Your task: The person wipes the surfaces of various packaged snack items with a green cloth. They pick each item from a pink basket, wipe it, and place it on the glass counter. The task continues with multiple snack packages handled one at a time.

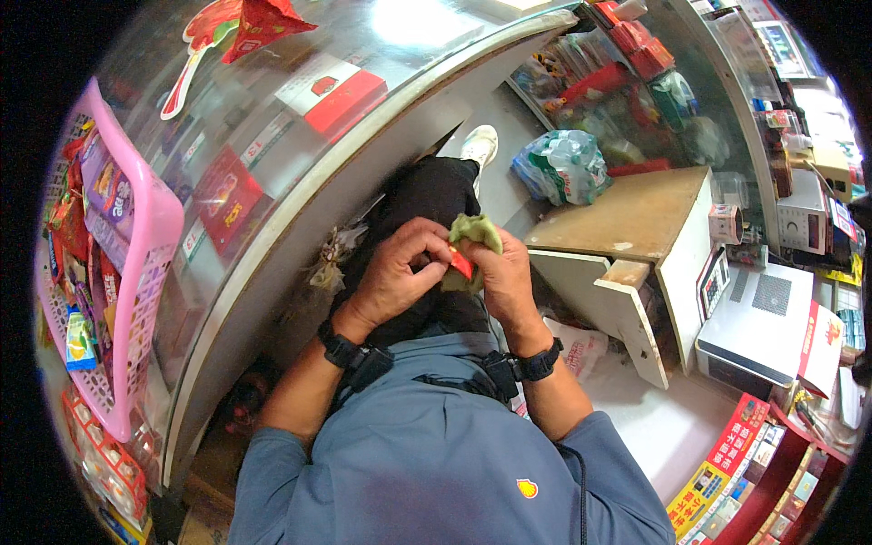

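Observation:
Both my hands are close together over my lap. My right hand point(507, 269) grips a crumpled green cloth point(480, 231) that bulges above and below the thumb. A small red item point(461, 263) sits between the hands, against the cloth; its kind cannot be told. My left hand point(412, 262) has its thumb and fingertips curled at the left edge of the red item, and whether they pinch it is hard to see. Each wrist wears a black strap with a small black device.
A glass counter point(272, 170) curves along the left, bearing a pink plastic basket point(146, 211) of packaged snacks. Wrapped plastic bottles point(562, 167) stand on the floor ahead. To the right are a wooden cabinet point(627, 211) with its drawer pulled out and a silver-grey machine point(756, 313).

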`<move>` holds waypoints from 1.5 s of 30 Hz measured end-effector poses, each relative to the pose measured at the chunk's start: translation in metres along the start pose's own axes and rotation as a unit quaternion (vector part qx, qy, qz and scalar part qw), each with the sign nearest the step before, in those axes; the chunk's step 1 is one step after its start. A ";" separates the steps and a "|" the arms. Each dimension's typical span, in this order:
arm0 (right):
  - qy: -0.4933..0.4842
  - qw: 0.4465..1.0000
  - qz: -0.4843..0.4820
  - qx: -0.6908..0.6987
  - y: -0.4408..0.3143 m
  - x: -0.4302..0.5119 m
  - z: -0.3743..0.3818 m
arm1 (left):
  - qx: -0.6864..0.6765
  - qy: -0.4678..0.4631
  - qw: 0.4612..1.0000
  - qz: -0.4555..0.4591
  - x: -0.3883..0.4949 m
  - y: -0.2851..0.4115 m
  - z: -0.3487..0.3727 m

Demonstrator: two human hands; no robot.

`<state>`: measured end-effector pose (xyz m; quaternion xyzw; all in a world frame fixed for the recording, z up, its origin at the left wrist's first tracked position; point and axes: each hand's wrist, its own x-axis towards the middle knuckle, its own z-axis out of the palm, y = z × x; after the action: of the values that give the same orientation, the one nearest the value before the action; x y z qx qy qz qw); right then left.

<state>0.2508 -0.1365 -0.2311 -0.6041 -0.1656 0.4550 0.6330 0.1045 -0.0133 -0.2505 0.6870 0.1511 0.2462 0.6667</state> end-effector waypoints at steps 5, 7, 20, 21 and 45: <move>0.066 0.996 -0.059 0.015 -0.002 -0.001 0.005 | -0.195 0.041 0.961 -0.189 0.001 0.004 0.001; 0.071 0.991 -0.083 -0.082 -0.002 -0.005 0.006 | -0.150 0.004 0.967 -0.204 0.003 0.005 -0.001; -0.001 0.997 -0.009 0.079 -0.014 0.000 -0.007 | -0.023 -0.036 0.988 -0.152 0.001 0.007 0.000; -0.029 0.999 -0.037 -0.001 -0.012 0.000 -0.008 | -0.013 -0.030 0.990 -0.136 0.001 0.007 0.001; 0.017 0.984 0.080 0.160 -0.022 0.002 -0.010 | 0.081 -0.036 0.995 0.043 0.002 0.010 0.006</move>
<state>0.2680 -0.1376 -0.2138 -0.5142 -0.0310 0.5147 0.6853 0.1079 -0.0180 -0.2399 0.7530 0.1161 0.2367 0.6029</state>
